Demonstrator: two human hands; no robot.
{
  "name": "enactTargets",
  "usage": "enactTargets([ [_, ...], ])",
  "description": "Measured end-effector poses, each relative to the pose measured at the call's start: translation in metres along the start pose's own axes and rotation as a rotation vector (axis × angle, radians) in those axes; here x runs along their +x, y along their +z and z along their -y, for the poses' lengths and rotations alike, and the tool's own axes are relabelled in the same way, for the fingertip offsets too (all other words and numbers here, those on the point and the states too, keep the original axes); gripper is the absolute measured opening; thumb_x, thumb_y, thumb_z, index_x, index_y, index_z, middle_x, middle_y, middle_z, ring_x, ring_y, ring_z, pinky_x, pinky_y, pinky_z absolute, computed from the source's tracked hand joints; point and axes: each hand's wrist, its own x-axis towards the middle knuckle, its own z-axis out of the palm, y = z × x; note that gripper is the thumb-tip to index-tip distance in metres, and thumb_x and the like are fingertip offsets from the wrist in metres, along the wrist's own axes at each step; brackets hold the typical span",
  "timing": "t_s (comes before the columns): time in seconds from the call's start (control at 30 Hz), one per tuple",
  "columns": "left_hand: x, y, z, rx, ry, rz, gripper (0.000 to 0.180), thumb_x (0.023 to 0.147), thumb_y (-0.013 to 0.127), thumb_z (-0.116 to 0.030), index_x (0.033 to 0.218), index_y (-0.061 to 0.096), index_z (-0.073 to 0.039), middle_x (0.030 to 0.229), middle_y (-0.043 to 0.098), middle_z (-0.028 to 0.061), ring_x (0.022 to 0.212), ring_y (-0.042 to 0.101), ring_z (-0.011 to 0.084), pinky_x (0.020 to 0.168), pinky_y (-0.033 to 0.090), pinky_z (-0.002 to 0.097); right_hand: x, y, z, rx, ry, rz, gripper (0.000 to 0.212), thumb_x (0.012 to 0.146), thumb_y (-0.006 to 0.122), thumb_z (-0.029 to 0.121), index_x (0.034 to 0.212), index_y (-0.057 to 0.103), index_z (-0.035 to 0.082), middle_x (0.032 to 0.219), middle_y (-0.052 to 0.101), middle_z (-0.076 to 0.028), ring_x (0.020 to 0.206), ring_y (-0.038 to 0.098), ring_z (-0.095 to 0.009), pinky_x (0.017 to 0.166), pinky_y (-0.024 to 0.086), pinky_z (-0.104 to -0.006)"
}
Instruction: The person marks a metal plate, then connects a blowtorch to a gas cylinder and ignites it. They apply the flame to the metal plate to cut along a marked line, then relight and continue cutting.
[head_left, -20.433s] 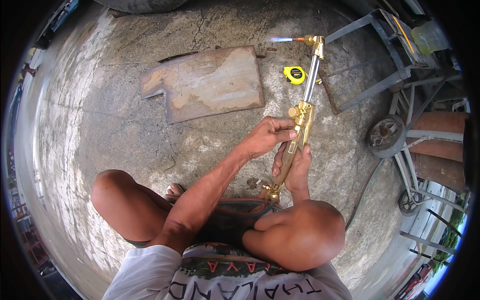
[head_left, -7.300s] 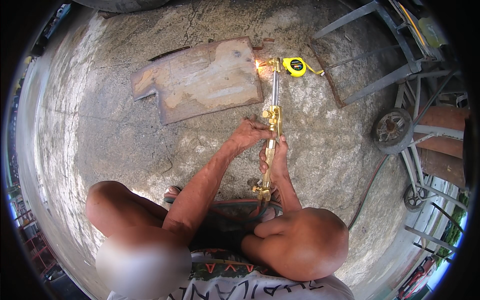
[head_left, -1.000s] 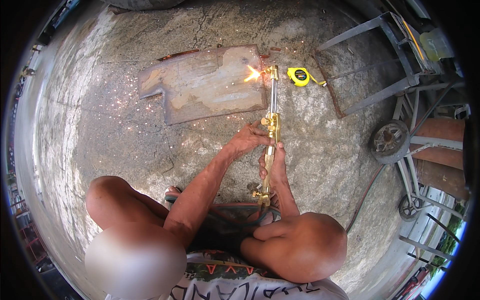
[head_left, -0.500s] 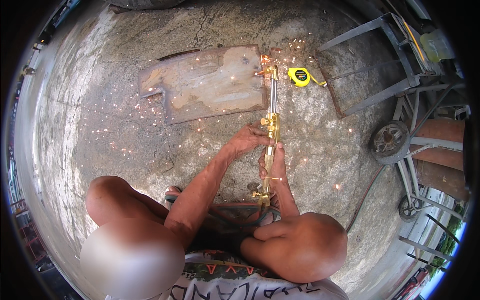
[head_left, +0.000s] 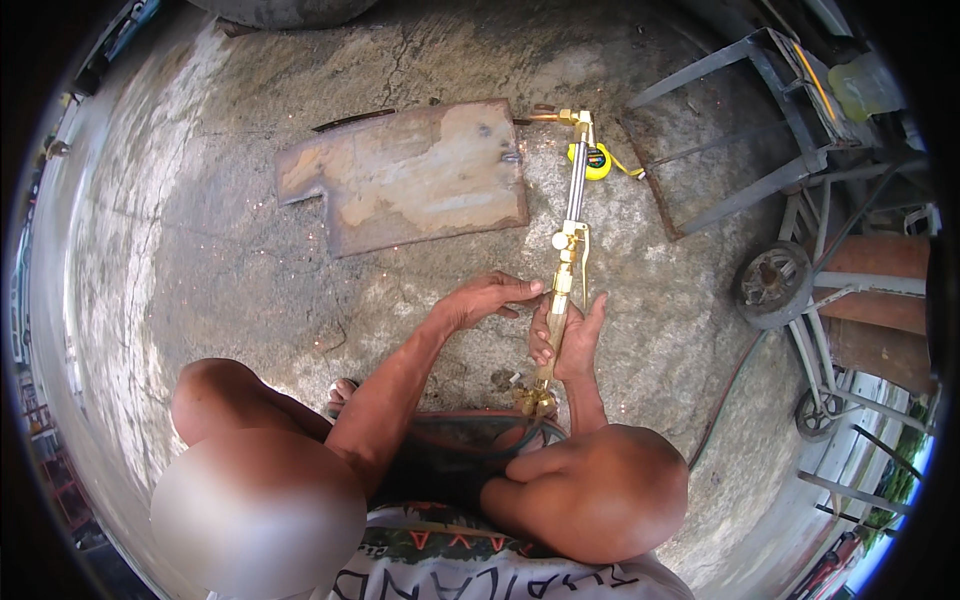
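A brass cutting torch (head_left: 577, 185) with steel tubes is gripped round its handle by my right hand (head_left: 577, 342), whose thumb stands up away from the lever. The torch's head points left, its tip by the upper right corner of a rusty steel plate (head_left: 430, 180). My left hand (head_left: 495, 297) is open, its fingers stretched toward the handle; whether a fingertip touches it I cannot tell. The plate lies on the concrete floor with a notch at its lower left. Partly behind the torch is a yellow tape measure (head_left: 600, 168), its blade slightly out.
A dark metal strip (head_left: 352, 121) lies along the plate's far edge. At right stand a grey metal frame (head_left: 790, 90) and a cart with a wheel (head_left: 775, 284). A hose (head_left: 728, 385) crosses the floor toward the cart. A tyre (head_left: 290, 8) shows at the top.
The torch head has moved right, off the plate's edge, and the bright sparks have mostly died away. My left hand has come back from the torch; my right thumb has lifted off the lever.
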Motion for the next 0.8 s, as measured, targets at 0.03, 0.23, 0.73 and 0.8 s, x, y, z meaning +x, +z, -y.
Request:
enactTargets([
  [0.03, -0.003, 0.003, 0.001, 0.109, -0.075, 0.105, 0.056, 0.09, 0.07, -0.047, 0.122, 0.067, 0.0, 0.123, 0.062, 0.022, 0.117, 0.058, 0.0304, 0.1, 0.048, 0.0406, 0.0, -0.001, 0.006, -0.005, -0.035, 0.012, 0.091, 0.081, 0.02, 0.092, 0.094, 0.053, 0.007, 0.061, 0.046, -0.003, 0.04, 0.04, -0.012, 0.034, 0.033, -0.026],
  [0.23, -0.022, 0.053, -0.013, 0.395, -0.111, 0.325, 0.05, 0.096, 0.063, -0.047, 0.105, 0.07, 0.002, 0.088, 0.07, 0.0133, 0.078, 0.069, 0.0207, 0.074, 0.057, 0.0338, 0.014, 0.008, 0.067, 0.038, -0.173, 0.01, 0.093, 0.076, 0.03, 0.093, 0.094, 0.054, 0.005, 0.064, 0.048, -0.003, 0.04, 0.04, -0.01, 0.034, 0.034, -0.0236],
  [0.73, -0.081, 0.076, -0.106, 1.023, 0.486, -0.236, 0.049, 0.084, 0.076, -0.036, 0.116, 0.066, 0.002, 0.101, 0.068, 0.0275, 0.1, 0.066, 0.0436, 0.088, 0.052, 0.0465, 0.039, 0.064, 0.118, -0.114, -0.153, 0.078, 0.085, 0.083, 0.03, 0.088, 0.093, 0.054, 0.008, 0.062, 0.044, 0.0, 0.038, 0.038, -0.008, 0.032, 0.033, -0.0232],
  [0.8, -0.092, 0.076, -0.156, 1.032, 0.461, -0.266, 0.054, 0.085, 0.075, -0.041, 0.116, 0.065, 0.004, 0.099, 0.069, 0.0275, 0.099, 0.067, 0.0413, 0.087, 0.052, 0.0458, 0.032, 0.073, 0.125, -0.196, -0.174, 0.113, 0.081, 0.083, 0.032, 0.087, 0.094, 0.053, 0.009, 0.062, 0.044, 0.0, 0.039, 0.039, -0.007, 0.033, 0.035, -0.0223],
])
